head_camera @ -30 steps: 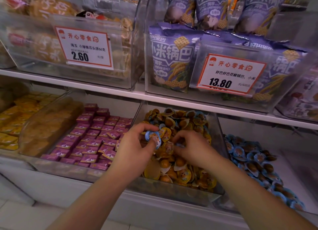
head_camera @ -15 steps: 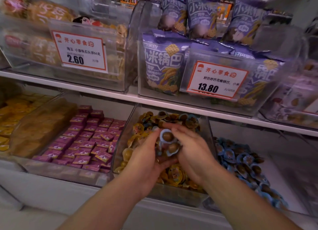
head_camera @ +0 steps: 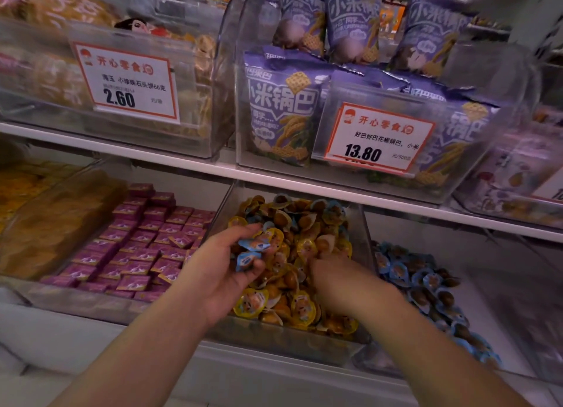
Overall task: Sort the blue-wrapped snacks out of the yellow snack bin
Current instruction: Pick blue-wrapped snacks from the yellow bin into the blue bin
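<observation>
A clear bin (head_camera: 364, 248) on the lower shelf is heaped with yellow-wrapped snacks (head_camera: 301, 310), and a few blue-wrapped ones lie mixed in near its back. My left hand (head_camera: 213, 272) hovers over the bin's left side, fingers curled round a small bunch of blue-wrapped snacks (head_camera: 251, 251). My right hand (head_camera: 338, 281) is down in the yellow pile, knuckles up, its fingertips buried among the wrappers. Whether it holds anything is hidden.
To the right, a neighbouring bin holds blue-wrapped snacks (head_camera: 426, 288). On the left sits a bin of pink boxed snacks (head_camera: 143, 248). The white shelf edge (head_camera: 304, 190) runs just above, carrying bins of purple bags (head_camera: 283, 111) and price tags.
My hands have parted: the left keeps the blue-wrapped snacks and has drawn left, while the right has dropped back into the yellow pile. The camera has shifted slightly.
</observation>
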### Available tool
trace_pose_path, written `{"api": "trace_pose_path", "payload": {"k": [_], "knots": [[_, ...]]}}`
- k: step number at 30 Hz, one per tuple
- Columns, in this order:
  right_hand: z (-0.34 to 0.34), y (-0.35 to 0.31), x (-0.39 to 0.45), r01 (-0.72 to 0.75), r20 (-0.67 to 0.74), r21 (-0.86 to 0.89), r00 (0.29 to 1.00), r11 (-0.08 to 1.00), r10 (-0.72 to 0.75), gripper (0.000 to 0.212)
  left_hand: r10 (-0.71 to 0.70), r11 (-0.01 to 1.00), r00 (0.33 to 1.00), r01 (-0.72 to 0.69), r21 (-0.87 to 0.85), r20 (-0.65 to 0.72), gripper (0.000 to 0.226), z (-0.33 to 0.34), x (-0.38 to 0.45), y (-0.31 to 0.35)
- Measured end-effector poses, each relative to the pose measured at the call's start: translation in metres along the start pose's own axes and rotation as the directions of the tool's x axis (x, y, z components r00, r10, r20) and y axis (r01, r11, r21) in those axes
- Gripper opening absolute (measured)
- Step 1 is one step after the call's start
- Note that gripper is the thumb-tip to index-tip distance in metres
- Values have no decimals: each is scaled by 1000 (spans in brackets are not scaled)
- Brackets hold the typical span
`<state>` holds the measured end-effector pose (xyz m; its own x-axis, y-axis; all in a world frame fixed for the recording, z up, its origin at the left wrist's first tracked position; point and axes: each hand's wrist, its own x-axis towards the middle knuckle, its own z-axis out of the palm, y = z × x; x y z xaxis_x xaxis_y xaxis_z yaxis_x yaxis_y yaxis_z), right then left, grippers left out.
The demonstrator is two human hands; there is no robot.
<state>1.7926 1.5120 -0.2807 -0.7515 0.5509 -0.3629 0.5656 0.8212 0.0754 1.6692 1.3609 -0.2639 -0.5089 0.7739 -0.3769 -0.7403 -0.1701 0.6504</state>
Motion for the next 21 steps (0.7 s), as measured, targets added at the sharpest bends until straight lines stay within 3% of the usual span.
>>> {"api": "trace_pose_path", "payload": {"k": [4,6,8,11,15,16,18,21], "knots": [[13,-4,18,-140,87,155,988,978,128,71,6,998,1000,-6,62,-6,23,-5,3,-5],[12,-5,22,-144,34,182,990,973,140,67,3,997,1000,-2,76,-10,27,-6,6,-7],[11,-4,22,-111,-82,204,988,973,130,45,5,996,1000,-4,85,-14,29,-7,7,-7],[6,0,18,19,-233,452,968,892,97,17,15,996,1000,-15,88,0,27,-8,8,-6],[-19,2,-1,321,-421,802,902,504,96,21,90,983,995,-84,161,-32,18,-7,9,-8],[-23,-3,-8,409,-471,814,881,413,56,22,113,976,993,-105,188,-30,17,-7,9,-10],[-24,-20,-21,520,-533,788,844,331,-57,27,113,963,993,-118,242,36,30,-4,8,-13],[-18,-42,-26,597,-601,709,790,376,-123,30,102,930,989,-135,343,111,38,-1,3,-16]]}}
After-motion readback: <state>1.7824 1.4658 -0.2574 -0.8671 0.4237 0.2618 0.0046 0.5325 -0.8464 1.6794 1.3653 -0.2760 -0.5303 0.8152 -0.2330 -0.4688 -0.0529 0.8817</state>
